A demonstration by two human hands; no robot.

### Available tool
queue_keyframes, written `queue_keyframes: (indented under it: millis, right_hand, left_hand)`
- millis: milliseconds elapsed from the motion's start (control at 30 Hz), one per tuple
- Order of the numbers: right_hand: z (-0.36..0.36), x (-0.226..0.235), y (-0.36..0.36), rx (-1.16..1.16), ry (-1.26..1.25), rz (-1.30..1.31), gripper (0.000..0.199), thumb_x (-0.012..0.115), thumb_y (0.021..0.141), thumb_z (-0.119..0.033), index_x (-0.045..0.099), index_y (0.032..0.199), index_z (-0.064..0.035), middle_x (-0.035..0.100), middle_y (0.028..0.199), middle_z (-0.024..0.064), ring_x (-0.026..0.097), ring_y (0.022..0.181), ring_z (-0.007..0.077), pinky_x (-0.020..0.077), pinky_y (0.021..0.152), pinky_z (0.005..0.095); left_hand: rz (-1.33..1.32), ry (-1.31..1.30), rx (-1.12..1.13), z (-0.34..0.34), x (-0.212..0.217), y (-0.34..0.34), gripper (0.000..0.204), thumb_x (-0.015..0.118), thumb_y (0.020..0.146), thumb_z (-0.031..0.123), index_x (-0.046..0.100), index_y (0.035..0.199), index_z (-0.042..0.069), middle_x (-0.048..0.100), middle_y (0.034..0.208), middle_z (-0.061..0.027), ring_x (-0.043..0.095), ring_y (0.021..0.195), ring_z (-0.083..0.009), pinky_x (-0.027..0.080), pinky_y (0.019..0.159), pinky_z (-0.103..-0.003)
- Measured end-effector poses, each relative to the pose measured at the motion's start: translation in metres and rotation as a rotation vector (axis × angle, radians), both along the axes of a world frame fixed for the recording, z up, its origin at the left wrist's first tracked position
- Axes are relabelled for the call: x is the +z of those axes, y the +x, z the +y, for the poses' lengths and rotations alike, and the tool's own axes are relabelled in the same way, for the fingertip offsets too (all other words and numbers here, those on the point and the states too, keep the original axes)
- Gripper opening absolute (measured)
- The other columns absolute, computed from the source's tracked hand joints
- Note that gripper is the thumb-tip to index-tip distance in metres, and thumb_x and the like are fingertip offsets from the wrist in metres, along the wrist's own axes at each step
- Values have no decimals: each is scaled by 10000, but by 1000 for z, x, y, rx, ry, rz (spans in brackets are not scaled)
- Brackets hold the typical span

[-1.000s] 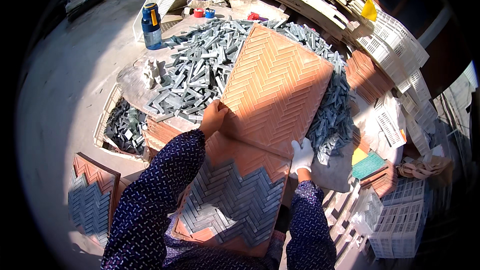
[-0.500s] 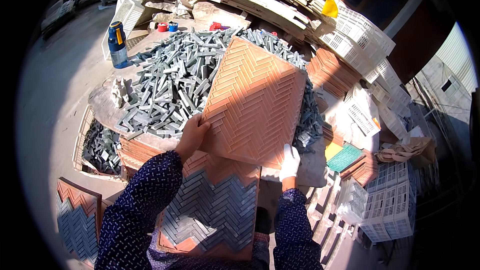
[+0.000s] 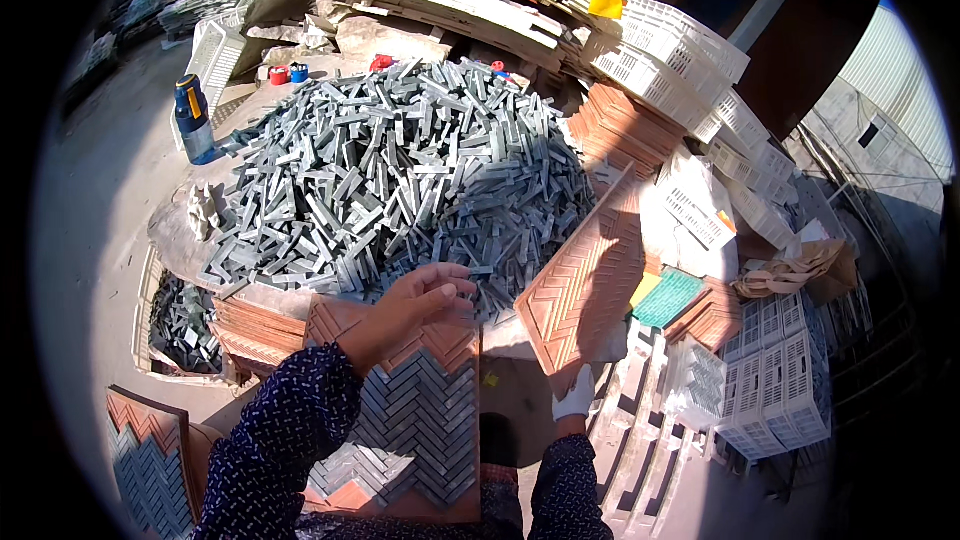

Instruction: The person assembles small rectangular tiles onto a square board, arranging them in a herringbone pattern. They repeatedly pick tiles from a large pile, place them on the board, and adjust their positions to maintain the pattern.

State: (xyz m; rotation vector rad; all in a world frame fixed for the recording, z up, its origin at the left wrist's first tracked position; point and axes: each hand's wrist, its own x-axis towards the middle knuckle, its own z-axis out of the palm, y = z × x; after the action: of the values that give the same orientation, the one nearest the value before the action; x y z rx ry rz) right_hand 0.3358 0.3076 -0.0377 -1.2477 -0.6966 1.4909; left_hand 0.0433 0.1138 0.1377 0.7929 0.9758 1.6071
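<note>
Terracotta herringbone-grooved tray point(image 3: 585, 285) tilted in gloved right hand's point(image 3: 574, 397) grip, bare left hand point(image 3: 420, 300) open over grey strips point(image 3: 400, 170)

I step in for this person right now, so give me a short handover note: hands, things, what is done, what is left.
Left hand: bare, open, over the near edge of the grey strip pile.
Right hand: white glove, grip on the lower corner of the empty orange herringbone tray, tilted on edge to the right.
Partly filled tray lies in front.
Done: grey strips fill most of it.
Left: bare orange at its top and bottom edges.
</note>
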Motion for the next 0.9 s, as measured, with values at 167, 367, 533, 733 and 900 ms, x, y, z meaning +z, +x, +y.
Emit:
queue_keyframes:
  millis: [167,367,533,733,900]
  right_hand:
    - [28,-16,51,-66,51,-114,406,496,927,-381,508,1166,-53,557,1023,68,575,885,208,514,699,348]
    - [31,-8,33,-15,-50,-192,471,479,902,-424,467,1236,-92,513,1147,83,512,1016,251,462,783,428]
    - [40,-9,61,251,-88,-155,559,542,889,-478,441,1301,-113,499,1253,93,502,1105,248,411,919,418]
    - [24,-1,80,66,-79,-6,532,452,946,-429,374,1318,-57,496,1243,117,511,1105,262,431,893,417]
    - [-101,28,57,432,669,-851,510,493,920,-294,376,1309,12,417,1346,220,452,1199,356,346,994,483]
  left_hand:
    - [-33,-87,301,-94,-20,-16,243,518,935,201,563,1094,23,639,965,-70,610,854,-128,488,804,-275]
    - [118,-266,861,-244,-68,-9,177,487,947,164,572,1020,28,617,894,-46,584,831,-114,474,775,-253]
    - [270,-474,948,-258,-72,35,165,504,937,158,583,986,21,595,874,-27,552,822,-105,434,766,-241]
    - [625,-566,802,-268,-95,54,175,504,919,119,601,1014,9,627,955,-72,593,899,-173,440,825,-268]
    - [1485,-538,260,-262,-100,83,561,601,840,215,414,1349,75,412,1379,-153,395,1267,-358,264,1067,-487]
